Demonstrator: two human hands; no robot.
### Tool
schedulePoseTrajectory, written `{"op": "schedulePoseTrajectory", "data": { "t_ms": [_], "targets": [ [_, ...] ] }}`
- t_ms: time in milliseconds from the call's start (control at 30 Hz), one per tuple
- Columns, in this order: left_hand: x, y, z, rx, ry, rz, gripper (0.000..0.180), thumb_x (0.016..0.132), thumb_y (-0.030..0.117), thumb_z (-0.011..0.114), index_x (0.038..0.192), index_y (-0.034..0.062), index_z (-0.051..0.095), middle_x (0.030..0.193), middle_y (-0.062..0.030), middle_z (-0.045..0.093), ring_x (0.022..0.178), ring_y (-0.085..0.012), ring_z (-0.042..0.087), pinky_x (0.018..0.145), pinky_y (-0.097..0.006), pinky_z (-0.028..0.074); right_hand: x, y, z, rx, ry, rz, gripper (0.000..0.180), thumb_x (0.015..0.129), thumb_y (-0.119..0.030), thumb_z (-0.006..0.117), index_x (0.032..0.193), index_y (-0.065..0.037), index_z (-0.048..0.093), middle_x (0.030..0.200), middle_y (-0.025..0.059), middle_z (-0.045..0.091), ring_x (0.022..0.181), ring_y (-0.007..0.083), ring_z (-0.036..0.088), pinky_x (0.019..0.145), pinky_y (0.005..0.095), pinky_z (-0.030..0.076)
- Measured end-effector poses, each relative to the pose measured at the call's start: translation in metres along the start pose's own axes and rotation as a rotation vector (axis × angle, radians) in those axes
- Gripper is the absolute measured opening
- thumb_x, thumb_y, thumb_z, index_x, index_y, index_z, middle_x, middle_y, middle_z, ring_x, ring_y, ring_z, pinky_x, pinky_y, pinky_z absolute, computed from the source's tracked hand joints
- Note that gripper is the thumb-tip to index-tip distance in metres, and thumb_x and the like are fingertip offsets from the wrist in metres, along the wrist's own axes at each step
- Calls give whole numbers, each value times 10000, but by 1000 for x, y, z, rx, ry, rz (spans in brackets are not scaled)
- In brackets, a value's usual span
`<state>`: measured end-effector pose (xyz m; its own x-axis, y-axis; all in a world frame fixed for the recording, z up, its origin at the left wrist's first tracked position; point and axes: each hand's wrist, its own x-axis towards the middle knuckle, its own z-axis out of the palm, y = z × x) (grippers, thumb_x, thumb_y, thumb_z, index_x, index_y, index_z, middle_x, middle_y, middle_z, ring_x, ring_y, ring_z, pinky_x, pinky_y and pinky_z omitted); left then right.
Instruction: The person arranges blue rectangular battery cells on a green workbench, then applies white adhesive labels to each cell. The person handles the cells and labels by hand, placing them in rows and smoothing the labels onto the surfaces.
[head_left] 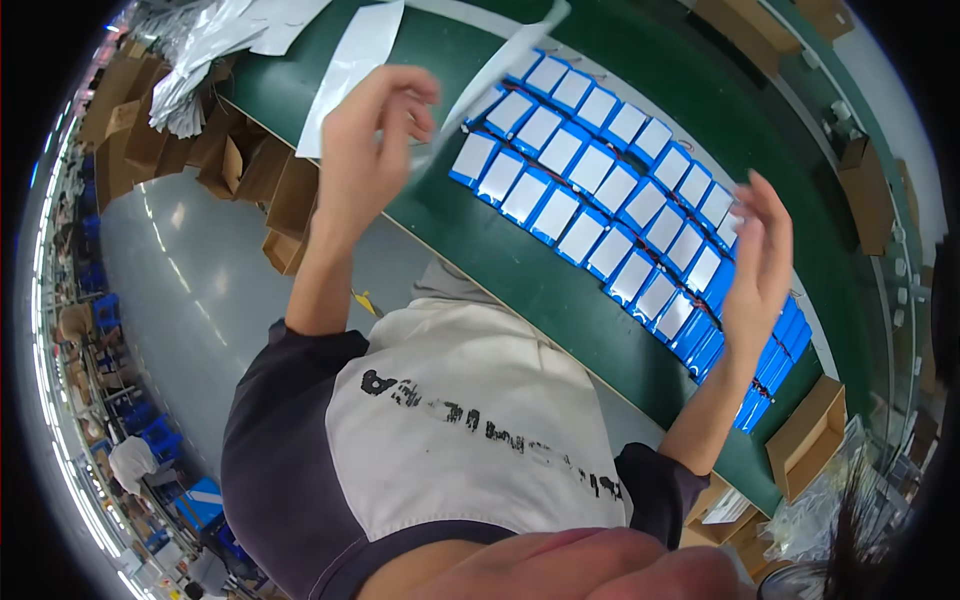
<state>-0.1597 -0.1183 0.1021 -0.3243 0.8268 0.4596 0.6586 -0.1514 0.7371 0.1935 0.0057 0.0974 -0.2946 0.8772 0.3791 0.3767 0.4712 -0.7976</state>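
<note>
**Both hands raised over rows of blue packs**

A green table [520, 270] stretches beneath both hands. On it, between and under the hands, lie rows of blue flat packs [600, 200] with pale tops. The left hand [370, 140] pinches the near end of a clear plastic bag [500, 60] with curled fingers; the bag trails up and away. The right hand [758, 262] hovers open above the packs, fingers spread, gripping nothing.

glossy blue plastic-wrapped packs [600, 195] w/ silvery tops, matt green belt [560, 300], brown cardboard boxes [808, 438]
</note>
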Motion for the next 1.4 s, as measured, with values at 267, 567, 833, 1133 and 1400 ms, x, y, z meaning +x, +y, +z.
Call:
{"op": "schedulePoseTrajectory", "data": {
  "t_ms": [267, 567, 833, 1133, 1400],
  "targets": [
    [-8, -43, 51, 682, -64, 330, 530, 944, 262, 720, 1428, 107, 571, 1291, -132, 641, 1187, -341, 609, 957, -459, 521, 50, -27, 65, 41, -178, -179, 453, 981, -272, 707, 1356, -42, 601, 1181, 139, 693, 1069, 247, 665, 944, 369, 524],
    [-1, -65, 11, 705, 45, 45, 330, 951, 20, 592, 1270, 89, 643, 1050, -193, 740, 901, -392, 712, 734, -470, 573, 58, -26, 32, 75, -146, -149, 336, 1011, -260, 668, 1284, -63, 679, 1121, 102, 749, 1065, 240, 703, 987, 379, 525],
    [36, 57, 90, -828, -251, 19, 309, 1050, 75, 576, 1348, 19, 514, 1057, -38, 674, 873, -63, 575, 755, -223, 455, 54, -53, 54, 611, 31, -74, 446, 1127, -298, 508, 1463, -6, 510, 1351, 150, 636, 1231, 182, 597, 1033, 332, 471],
    [87, 108, 186, -913, -200, 128, 444, 1139, 373, 459, 1048, 6, 692, 855, -21, 700, 770, -74, 624, 675, -232, 496, 64, -37, 37, 440, 444, -173, 271, 1133, -262, 486, 1078, -4, 546, 888, 70, 645, 806, 78, 568, 722, 265, 474],
    [108, 101, 195, -852, -59, 219, 468, 1139, 383, 453, 1015, 14, 712, 791, -20, 691, 706, -67, 601, 651, -239, 479, 80, -2, 15, 85, 627, -334, 461, 960, -96, 748, 1321, -6, 477, 1045, 56, 488, 758, 96, 496, 641, 258, 426]
  ]
}}
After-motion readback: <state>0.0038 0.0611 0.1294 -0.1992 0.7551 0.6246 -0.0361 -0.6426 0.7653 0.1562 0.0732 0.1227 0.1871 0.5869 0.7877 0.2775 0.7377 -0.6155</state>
